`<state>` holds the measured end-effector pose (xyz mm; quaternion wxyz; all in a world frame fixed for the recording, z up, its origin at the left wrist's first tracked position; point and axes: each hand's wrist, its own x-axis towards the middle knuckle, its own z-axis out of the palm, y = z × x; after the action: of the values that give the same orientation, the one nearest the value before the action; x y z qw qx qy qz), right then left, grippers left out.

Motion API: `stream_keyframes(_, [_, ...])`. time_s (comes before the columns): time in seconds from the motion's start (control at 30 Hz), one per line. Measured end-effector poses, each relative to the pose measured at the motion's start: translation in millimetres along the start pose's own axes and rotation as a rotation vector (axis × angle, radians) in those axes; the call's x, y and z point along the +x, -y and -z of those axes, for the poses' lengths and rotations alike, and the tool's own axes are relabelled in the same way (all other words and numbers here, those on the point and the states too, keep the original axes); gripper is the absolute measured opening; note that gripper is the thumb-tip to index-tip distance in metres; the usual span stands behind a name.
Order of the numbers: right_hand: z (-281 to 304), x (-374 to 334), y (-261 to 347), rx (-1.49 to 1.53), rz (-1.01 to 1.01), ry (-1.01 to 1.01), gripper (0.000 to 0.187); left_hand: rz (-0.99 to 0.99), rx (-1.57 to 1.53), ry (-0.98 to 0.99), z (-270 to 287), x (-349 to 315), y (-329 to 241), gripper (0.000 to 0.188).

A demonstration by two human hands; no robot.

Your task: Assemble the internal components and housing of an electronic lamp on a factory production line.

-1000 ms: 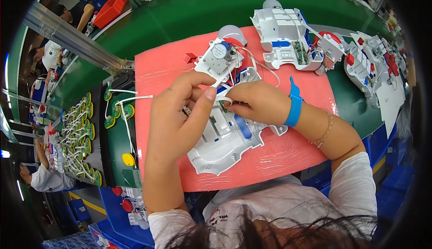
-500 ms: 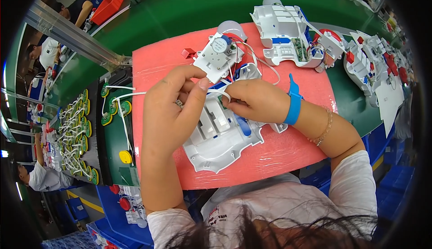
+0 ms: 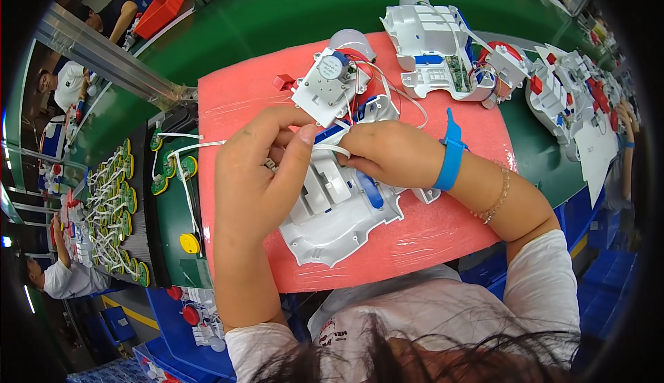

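A white plastic half-shell (image 3: 321, 239) lies inner side up on the pink foam mat (image 3: 429, 224), under my hands. My left hand (image 3: 257, 179) is over its left side, fingers curled and thumb close to the index finger, around a white flat cable (image 3: 330, 148). My right hand (image 3: 394, 151) pinches the same cable over the shell's far part; its fingertips are partly hidden. Just beyond my fingers sits a white gearbox (image 3: 319, 99) with a round motor (image 3: 333, 68), red wires and a clear dome (image 3: 351, 42). A red block (image 3: 283, 82) is beside it.
At the left, a black tray (image 3: 158, 244) borders several green circuit boards (image 3: 124, 210) with white cables; a yellow round piece (image 3: 189, 243) lies near the mat. Another opened shell (image 3: 432, 33) stands far right, more assemblies (image 3: 560, 99) beyond. Other people work at left.
My hands stay nearly in place, with small finger movements at the cable. The view has shifted slightly. At the far right, another person's arm has come into sight.
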<state>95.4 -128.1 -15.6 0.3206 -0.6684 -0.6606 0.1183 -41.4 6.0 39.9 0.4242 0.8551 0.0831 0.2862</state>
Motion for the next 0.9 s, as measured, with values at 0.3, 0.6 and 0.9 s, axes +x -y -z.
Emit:
stream_keyframes(0.3, [-5.4, 0.0, -0.3, 0.000, -0.047, 0.006, 0.008, -0.086, 0.432, 0.278, 12.2, -0.2, -10.3, 0.036])
stream_keyframes(0.6, [23.3, -1.5, -3.1, 0.210, -0.002, 0.029, 0.032, -0.099, 0.843, 0.461, 3.2, -14.6, -18.8, 0.060])
stream_keyframes(0.9, [117.0, -32.1, -1.3, 0.558, 0.026, -0.645, 0.027, 0.272, 0.181, 0.518, 42.3, 29.3, 9.2, 0.055])
